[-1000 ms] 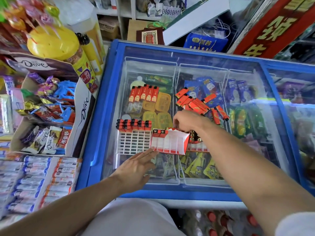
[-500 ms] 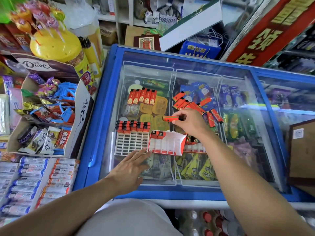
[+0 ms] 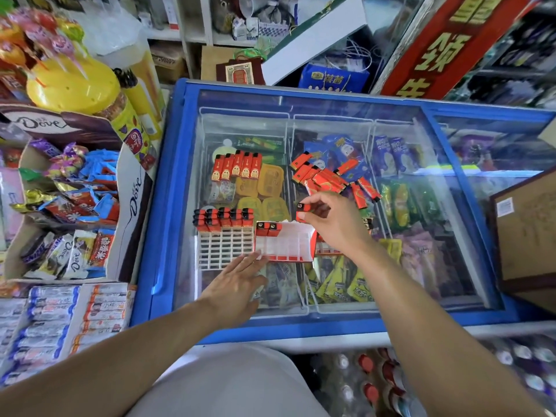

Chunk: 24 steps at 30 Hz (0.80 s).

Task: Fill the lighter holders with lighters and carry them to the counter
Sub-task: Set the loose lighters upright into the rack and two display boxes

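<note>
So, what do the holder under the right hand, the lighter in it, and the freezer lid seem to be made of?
Holder: probably thin moulded plastic, translucent white dividers with a glossy red rim.
Lighter, pinched by the right hand: seemingly a plastic body in a printed red wrap, with a black cap.
Freezer lid: clear glass or acrylic, I cannot tell which; it reflects light and shows the goods beneath. Its blue frame looks plastic.

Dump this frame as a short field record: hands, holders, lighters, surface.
surface: freezer lid, glass top
left hand: flat on the glass, fingertips at the red holder's near edge
right hand: pinches one lighter above the red holder
red holder: two lighters in the far-left slots, the rest open
white holder: left of the red one, far rows filled, near slots open
loose pile: red lighters beyond the right hand
lighter row: five side by side, beyond the white holder
</note>
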Motion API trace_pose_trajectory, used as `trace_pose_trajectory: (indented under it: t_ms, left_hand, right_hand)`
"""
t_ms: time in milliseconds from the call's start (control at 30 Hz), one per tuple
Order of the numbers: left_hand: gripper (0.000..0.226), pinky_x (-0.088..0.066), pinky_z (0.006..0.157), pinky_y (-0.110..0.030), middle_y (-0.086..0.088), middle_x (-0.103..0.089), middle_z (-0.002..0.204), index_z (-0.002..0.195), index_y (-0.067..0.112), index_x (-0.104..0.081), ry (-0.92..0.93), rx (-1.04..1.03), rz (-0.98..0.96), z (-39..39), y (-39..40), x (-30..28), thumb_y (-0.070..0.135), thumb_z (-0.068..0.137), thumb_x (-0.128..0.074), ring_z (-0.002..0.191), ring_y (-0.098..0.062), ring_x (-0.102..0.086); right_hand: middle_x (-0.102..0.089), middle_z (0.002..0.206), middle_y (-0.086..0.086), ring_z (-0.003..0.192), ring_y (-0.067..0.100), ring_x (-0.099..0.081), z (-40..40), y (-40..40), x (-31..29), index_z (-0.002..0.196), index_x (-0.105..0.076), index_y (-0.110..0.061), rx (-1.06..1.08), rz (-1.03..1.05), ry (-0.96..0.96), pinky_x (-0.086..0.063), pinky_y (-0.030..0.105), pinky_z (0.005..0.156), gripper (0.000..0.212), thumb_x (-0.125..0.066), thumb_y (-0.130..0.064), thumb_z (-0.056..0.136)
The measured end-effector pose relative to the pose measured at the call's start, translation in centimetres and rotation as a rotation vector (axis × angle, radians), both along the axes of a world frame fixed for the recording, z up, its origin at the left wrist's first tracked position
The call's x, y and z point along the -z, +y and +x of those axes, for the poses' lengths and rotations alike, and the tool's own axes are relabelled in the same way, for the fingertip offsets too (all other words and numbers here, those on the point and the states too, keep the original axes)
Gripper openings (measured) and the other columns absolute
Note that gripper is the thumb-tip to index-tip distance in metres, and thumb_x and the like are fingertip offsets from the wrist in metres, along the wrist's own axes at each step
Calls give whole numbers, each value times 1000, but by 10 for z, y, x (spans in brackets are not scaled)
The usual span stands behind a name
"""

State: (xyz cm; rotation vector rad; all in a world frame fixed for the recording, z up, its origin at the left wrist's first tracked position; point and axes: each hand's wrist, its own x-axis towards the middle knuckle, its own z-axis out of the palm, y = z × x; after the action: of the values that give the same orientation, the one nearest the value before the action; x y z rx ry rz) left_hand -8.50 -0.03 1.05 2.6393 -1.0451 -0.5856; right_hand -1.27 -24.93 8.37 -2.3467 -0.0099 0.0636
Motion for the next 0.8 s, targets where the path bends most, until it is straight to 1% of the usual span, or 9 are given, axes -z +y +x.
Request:
trace_pose_trajectory:
  t_ms: [133, 233, 300, 367, 433, 500, 600, 733, 800]
  left_hand:
    - [52, 17, 122, -37, -3, 2, 170, 150, 25, -45, 14, 9, 54, -2, 2, 1, 35, 100, -50, 155, -20, 15]
    - [53, 11, 125, -39, -2, 6, 170, 152, 26, -42, 40, 4, 54, -3, 2, 2, 35, 100, -50, 154, -18, 16]
    - [53, 11, 125, -38, -2, 5, 170, 151, 25, -43, 56, 2, 51, -3, 1, 2, 36, 100, -51, 155, -17, 14]
    - [53, 12, 124, -36, -3, 5, 170, 150, 25, -45, 63, -5, 40, -4, 1, 3, 36, 100, -52, 155, -16, 12]
    - [53, 10, 124, -35, -3, 6, 170, 150, 24, -45, 74, -9, 32, -4, 1, 3, 36, 99, -53, 154, -14, 14]
    - [53, 8, 124, -35, -2, 10, 169, 151, 25, -43, 87, -6, 35, -4, 2, 3, 35, 99, -53, 152, -11, 17]
    - [54, 6, 124, -35, -1, 12, 168, 151, 25, -42, 95, 3, 50, -4, 3, 1, 35, 99, -53, 153, -13, 17]
    - [54, 8, 121, -34, -2, 14, 168, 151, 24, -43, 105, 3, 57, -3, 1, -1, 34, 99, -53, 153, -14, 17]
    - [53, 7, 122, -35, -2, 14, 168, 151, 25, -43, 110, 6, 62, -3, 2, 0, 34, 99, -53, 153, -14, 17]
  right_hand:
    - [-63, 92, -22, 84, -4, -60, -8, 0, -8, 104, -73, -24, -74, -42, -36, -42, 7, 70, 17, -77, -27, 87]
    - [-65, 91, -24, 86, -6, -60, -13, -4, -14, 104, -72, -26, -90, -12, -18, -42, 6, 71, 17, -77, -27, 88]
    - [-65, 89, -24, 84, -7, -60, -14, -3, -10, 104, -71, -29, -120, -82, 34, -44, 9, 71, 18, -77, -30, 88]
    - [-67, 92, -22, 84, -5, -61, -15, -1, 0, 105, -69, -32, -116, -214, 55, -50, 19, 73, 18, -75, -35, 88]
    - [-70, 97, -17, 88, 1, -64, -15, 4, 11, 106, -68, -32, -109, -323, 34, -53, 26, 74, 19, -74, -36, 89]
    - [-73, 101, -13, 91, 5, -68, -15, 9, 23, 108, -70, -30, -124, -372, 9, -52, 23, 72, 19, -74, -35, 90]
    - [-75, 103, -12, 92, 5, -70, -17, 17, 37, 111, -70, -32, -129, -438, -4, -48, 20, 68, 20, -71, -37, 91]
    - [-76, 101, -12, 90, 6, -71, -16, 19, 46, 114, -70, -33, -88, -425, -23, -52, 22, 70, 22, -69, -40, 93]
    - [-76, 103, -12, 92, 5, -71, -15, 17, 47, 114, -70, -31, -114, -432, -11, -51, 21, 70, 22, -69, -39, 93]
